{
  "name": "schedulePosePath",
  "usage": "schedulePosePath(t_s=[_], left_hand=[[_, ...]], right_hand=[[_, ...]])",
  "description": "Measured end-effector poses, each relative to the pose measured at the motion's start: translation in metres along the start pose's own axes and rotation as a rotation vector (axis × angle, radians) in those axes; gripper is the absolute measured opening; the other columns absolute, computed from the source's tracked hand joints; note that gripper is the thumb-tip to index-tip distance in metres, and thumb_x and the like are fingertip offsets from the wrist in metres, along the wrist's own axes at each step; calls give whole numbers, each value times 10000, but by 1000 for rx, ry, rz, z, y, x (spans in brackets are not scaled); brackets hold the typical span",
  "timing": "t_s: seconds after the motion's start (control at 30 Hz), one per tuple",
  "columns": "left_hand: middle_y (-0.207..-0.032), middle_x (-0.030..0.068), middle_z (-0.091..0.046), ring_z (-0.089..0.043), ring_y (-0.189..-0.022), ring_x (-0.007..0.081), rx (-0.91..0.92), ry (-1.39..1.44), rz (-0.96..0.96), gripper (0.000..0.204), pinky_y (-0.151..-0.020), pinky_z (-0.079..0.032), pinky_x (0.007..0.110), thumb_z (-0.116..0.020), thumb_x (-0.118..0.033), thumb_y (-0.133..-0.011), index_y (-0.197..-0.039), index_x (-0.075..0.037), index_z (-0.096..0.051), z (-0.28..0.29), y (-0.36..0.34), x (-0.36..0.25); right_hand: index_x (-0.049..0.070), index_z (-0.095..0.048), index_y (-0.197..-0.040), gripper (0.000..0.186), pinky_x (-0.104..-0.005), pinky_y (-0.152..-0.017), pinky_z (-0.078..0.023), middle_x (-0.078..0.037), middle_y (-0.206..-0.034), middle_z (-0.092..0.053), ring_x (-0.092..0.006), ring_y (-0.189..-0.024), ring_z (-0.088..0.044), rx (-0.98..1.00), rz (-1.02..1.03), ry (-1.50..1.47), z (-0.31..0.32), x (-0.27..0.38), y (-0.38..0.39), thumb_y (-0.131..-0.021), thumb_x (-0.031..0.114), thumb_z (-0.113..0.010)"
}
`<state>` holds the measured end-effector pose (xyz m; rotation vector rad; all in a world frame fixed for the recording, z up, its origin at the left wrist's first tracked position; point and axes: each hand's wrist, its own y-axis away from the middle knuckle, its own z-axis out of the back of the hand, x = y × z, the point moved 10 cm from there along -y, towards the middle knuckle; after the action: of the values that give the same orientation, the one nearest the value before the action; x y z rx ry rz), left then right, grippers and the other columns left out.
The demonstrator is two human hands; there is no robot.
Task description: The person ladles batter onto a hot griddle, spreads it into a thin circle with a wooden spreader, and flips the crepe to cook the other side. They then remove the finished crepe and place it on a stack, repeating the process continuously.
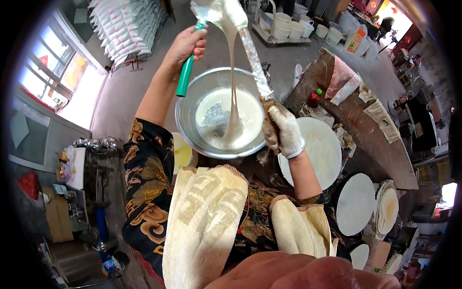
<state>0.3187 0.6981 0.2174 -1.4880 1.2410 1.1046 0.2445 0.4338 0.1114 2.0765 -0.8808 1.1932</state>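
Note:
My left hand (186, 47), bare, is closed round the handle of a green scraper (185, 79), raised above the far left of a steel bowl (186, 127). Its head meets a thick, glossy white sticky mass (230, 14) at the top of a long stick (255, 65). My right hand (287, 129), in a soiled white glove, grips the stick's brown lower end by the bowl's right rim. White residue coats the stick's shaft. From the mass a strand (233, 72) of the sticky stuff runs down into the pale pool (216, 111) in the bowl.
A round white board (315, 144) lies right of the bowl, with another round board (355, 204) nearer me. A yellowish tub (182, 153) stands at the bowl's near left. Farther right is a curved brown tabletop (358, 113) with a red bottle (314, 98). Stacked white sacks (120, 29) stand far left.

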Motion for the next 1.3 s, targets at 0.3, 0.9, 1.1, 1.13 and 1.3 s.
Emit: schedulePosePath(t_s=[0.3,0.9,1.1,1.13,1.3], left_hand=[[-549,-64,-374,-333,-387,30,63,630,570,128,-312,-301,177,-496,-111,-941,-848,-104,-409,-8,38,163],[-582,-57,-417,-365,-399,19,-228,-300,216,120,-333,-325,181,-514,-163,-931,-1031,-98,-497,92,52,130],[-517,-26,-389,-375,-373,71,177,1173,845,267,-307,-333,192,-431,-145,-972,-715,-80,-397,-5,93,261],[-512,-22,-389,-375,-371,75,144,1210,870,288,-306,-338,196,-423,-146,-975,-697,-80,-388,-8,89,274],[-517,-28,-382,-365,-371,61,60,1102,818,248,-307,-331,187,-439,-157,-975,-741,-82,-400,15,74,262]], right_hand=[[42,-492,-1243,402,-233,-309,-306,-33,-586,-495,-88,-368,-402,24,-125,151,59,-62,2,-944,309,-509],[6,-539,-1168,400,-216,-330,-324,-67,-602,-550,-89,-377,-441,-35,-83,310,88,-17,-1,-917,317,-537],[8,-577,-1150,452,-238,-363,-355,-44,-635,-562,-97,-428,-471,-67,-340,317,136,-148,-3,-902,386,-578],[11,-586,-1142,464,-241,-378,-368,-43,-657,-573,-103,-448,-486,-85,-350,317,154,-168,0,-896,404,-585],[41,-607,-1111,425,-238,-392,-401,-53,-648,-597,-105,-460,-524,-31,-384,272,173,-175,7,-899,408,-568]])
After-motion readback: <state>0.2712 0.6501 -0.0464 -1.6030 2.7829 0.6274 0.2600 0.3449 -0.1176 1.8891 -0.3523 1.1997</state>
